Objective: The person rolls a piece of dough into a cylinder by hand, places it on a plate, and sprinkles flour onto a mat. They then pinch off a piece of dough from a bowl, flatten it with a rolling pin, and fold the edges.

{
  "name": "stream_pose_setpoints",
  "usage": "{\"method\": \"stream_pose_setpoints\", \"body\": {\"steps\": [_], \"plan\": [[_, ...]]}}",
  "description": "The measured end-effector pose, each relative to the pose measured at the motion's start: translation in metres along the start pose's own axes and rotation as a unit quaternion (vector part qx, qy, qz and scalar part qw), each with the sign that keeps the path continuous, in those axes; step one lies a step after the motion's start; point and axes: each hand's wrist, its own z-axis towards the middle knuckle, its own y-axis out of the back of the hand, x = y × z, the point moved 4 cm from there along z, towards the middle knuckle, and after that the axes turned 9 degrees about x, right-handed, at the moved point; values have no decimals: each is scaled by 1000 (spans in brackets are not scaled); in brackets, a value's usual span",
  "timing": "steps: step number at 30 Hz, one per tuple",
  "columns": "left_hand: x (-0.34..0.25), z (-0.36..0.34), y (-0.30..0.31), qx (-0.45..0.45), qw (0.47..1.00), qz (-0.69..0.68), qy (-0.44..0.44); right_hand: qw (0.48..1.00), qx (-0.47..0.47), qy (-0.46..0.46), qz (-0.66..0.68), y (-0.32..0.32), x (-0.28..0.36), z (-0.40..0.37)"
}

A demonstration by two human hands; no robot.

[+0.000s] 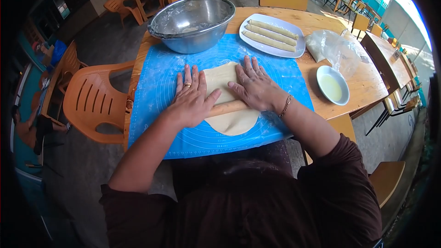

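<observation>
A thin sheet of pale dough (234,124) lies on a blue silicone mat (154,82) printed with white circles and rulers. Across the dough rests a wooden rolling pin (227,108), its ends hidden by my hands. My left hand (193,95), with a ring on one finger, lies over the pin's left part, fingers stretched forward. Over the right part is my right hand (258,85), palm down with its fingers extended and the thumb pointing inward. Neither hand has its fingers wrapped round the pin. White flour dusts the mat around the dough.
A steel mixing bowl (195,30) stands at the back left of the wooden table (317,103). A white plate (298,54) holds three rolled dough sticks (271,32). At right are a clear plastic bag (342,53) and a bowl of pale yellow liquid (331,87). An orange chair (94,101) stands left.
</observation>
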Motion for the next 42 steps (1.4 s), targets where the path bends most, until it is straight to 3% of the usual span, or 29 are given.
{"method": "stream_pose_setpoints", "body": {"steps": [4,6,7,9,12,17,20,22,28,31,42], "plan": [[-5,-18,-2,38,999,-13,-8,1000,12,-2,13,-4,4,-23],[-18,-47,-4,28,990,-79,-113,996,-30,84,23,-9,14,-59],[-22,-61,-5,30,990,-81,-115,996,-28,82,23,-10,21,-80],[-35,-86,-5,8,979,-25,-203,992,-43,120,-3,-6,38,-113],[-40,-93,-7,-40,976,21,-214,991,-46,123,7,-8,37,-119],[-18,-31,-5,-138,981,115,-75,996,-78,42,-5,-8,13,-47],[-11,-15,-2,-124,989,69,-47,997,-79,-2,-24,-10,8,-33],[-18,-30,-2,-120,988,76,-65,997,-76,-8,-33,-10,10,-41],[-43,-103,-11,-107,982,27,-152,992,-72,104,-20,-11,46,-126],[-48,-114,-16,-112,980,15,-164,976,-84,150,136,-6,41,-140],[-41,-129,-28,-213,960,-28,-177,984,-129,124,11,-17,36,-145]]}}
